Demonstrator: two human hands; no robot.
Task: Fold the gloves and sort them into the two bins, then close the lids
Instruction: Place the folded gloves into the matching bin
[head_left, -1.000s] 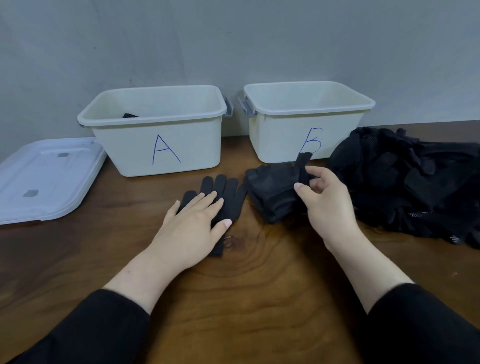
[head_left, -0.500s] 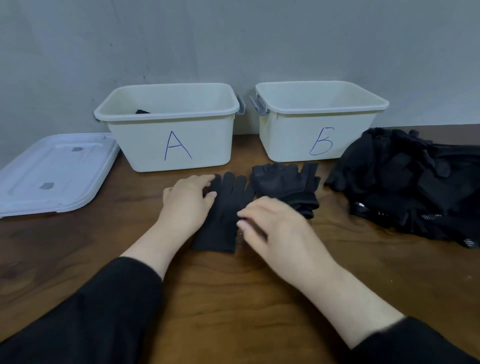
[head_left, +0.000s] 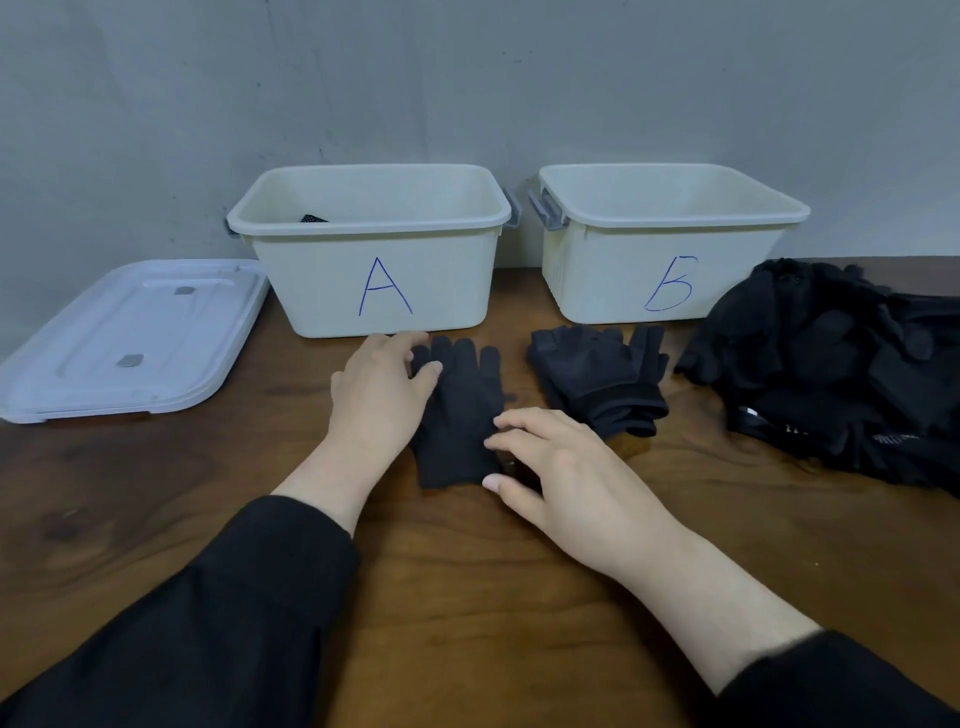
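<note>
Fingers (head_left: 511, 434) on black knit glove (head_left: 460, 415) — flat, cuff nearest.

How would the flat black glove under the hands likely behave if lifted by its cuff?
The flat glove looks like thin knit lying limp on the table, so it would probably droop, weigh little, and not roll or slide.

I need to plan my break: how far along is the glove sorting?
Early. Bin A shows one dark item inside. Both hands, left hand and right hand, rest on a flat glove. A big pile waits; the lids are off.
</note>
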